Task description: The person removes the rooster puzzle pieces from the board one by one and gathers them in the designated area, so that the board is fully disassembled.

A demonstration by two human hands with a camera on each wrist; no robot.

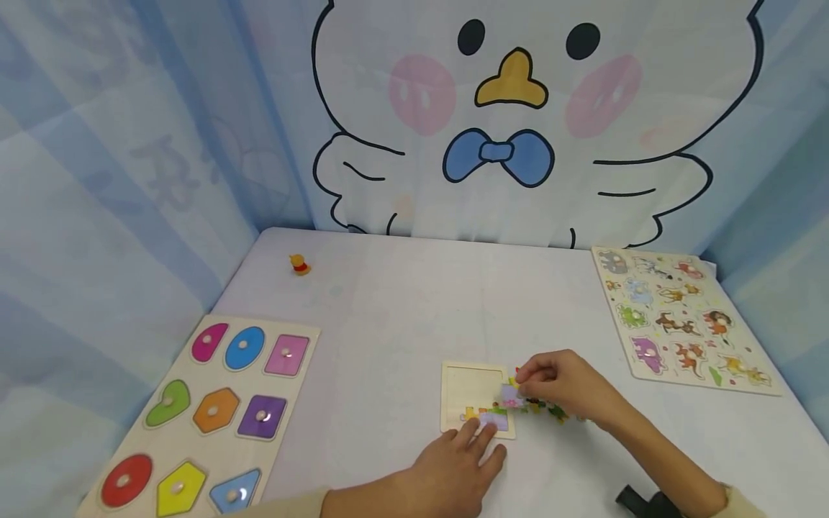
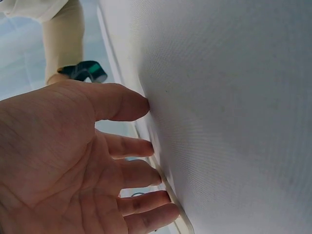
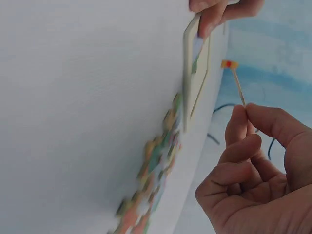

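A small square wooden puzzle tray (image 1: 444, 396) lies in front of me, with a few fitted jigsaw pieces (image 1: 494, 420) along its near side. My left hand (image 1: 456, 464) rests at that near edge, fingertips on the pieces and rim; its fingers look relaxed in the left wrist view. Between thumb and fingertips my right hand (image 1: 570, 381) pinches a purple jigsaw piece (image 1: 510, 396), over the tray's right edge. The right wrist view shows this piece (image 3: 239, 87) edge-on, raised off the table. Loose jigsaw pieces (image 3: 151, 165) lie beside the tray, partly hidden under the right hand in the head view.
A shape board (image 1: 291, 388) with knobbed coloured shapes lies at the left. An animal puzzle board (image 1: 618, 338) is at the back right. Far left stands a small yellow and red toy figure (image 1: 299, 264). A black object (image 1: 648, 503) shows by my right forearm.
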